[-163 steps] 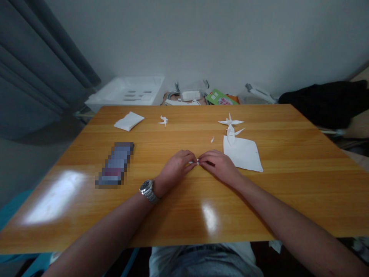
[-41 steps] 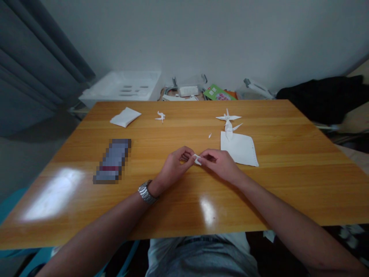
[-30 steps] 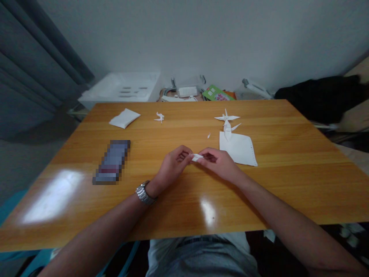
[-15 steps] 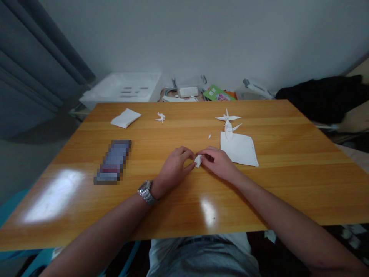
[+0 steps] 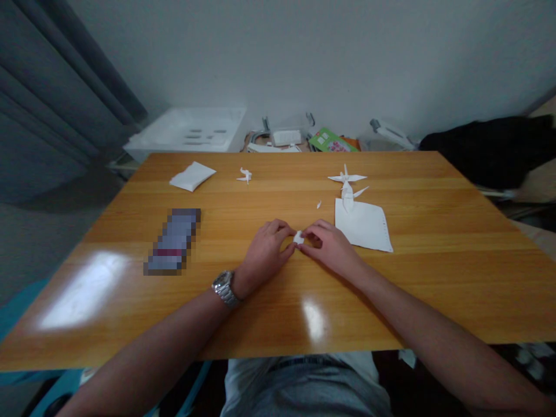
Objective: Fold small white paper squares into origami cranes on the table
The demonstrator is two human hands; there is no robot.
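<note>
Between my fingertips, low over the middle of the table, is a small folded piece of white paper [image 5: 298,237]. My left hand [image 5: 270,246] pinches its left side with thumb and forefinger; a metal watch [image 5: 225,288] circles that wrist. On the right side, my right hand [image 5: 328,243] pinches the same paper. Close beyond my right hand lies a flat white sheet [image 5: 362,225] with one rough edge. Two white paper cranes, a nearer one [image 5: 347,196] touching the sheet and a farther one [image 5: 346,176], stand behind it. A tiny paper scrap [image 5: 318,204] rests just past my hands.
A smaller folded paper figure [image 5: 245,175] and a folded white sheet [image 5: 192,176] lie toward the back left. The blurred phone-like slab [image 5: 174,240] is left of my hand. Behind the wooden table [image 5: 278,324] are a white tray [image 5: 191,127] and a green booklet [image 5: 330,141].
My right thumb has come down to the paper's lower edge, and less of the paper shows between my fingers. The whole view has shifted slightly.
</note>
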